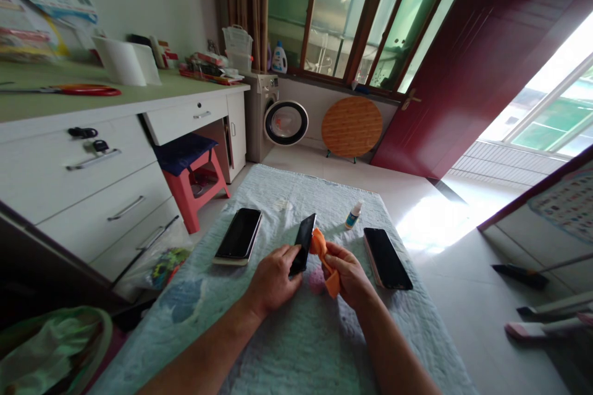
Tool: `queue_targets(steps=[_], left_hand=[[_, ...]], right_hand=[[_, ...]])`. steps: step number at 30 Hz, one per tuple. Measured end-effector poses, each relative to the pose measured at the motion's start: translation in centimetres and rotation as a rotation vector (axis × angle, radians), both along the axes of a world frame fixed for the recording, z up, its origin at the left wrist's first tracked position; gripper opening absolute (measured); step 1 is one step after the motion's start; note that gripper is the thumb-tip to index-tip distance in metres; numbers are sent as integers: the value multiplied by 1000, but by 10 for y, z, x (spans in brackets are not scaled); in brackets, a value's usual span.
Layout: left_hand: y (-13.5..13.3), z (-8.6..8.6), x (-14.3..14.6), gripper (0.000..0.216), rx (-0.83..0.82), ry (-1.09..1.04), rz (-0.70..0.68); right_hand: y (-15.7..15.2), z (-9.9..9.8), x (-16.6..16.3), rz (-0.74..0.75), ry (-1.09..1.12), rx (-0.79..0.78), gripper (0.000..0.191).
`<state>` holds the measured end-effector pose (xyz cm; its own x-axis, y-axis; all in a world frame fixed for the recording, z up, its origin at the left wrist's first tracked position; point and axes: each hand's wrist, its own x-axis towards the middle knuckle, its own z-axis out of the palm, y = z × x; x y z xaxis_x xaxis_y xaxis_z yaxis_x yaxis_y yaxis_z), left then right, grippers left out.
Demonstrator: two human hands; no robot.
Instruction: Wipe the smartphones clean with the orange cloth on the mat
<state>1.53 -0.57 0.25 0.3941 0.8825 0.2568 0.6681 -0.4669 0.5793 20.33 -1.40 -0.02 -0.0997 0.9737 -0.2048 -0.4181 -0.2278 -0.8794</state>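
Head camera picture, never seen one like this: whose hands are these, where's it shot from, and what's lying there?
No machine here: these are a person's two bare hands, filmed by one camera worn on their head, looking forward and down, so the arms enter from the bottom edge. The left hand grips a dark phone, tilted up off the surface. The right hand holds an orange cloth at that phone's side. Under them lies a pale towel. On it lie a second phone to the left, a third phone to the right, and a small bottle further back.
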Motion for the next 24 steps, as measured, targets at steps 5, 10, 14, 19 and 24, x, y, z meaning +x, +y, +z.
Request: queue_targets(steps=[5, 10, 14, 19, 24], left_hand=[[2, -2, -2, 52, -12, -75, 110], [2, 2, -3, 45, -312, -370, 213], [-1, 0, 1, 57, -541, -511, 169], [-6, -4, 5, 68, -604, -474, 12], [-11, 0, 5, 71, -477, -279, -80]], right_hand=[[0, 0, 0, -41, -8, -19, 42], [1, -4, 1, -130, -98, -17, 43], [6, -12, 5, -193, -321, 96, 41], [9, -17, 6, -233, -817, 396, 27], [3, -11, -1, -108, -1106, 507, 33]])
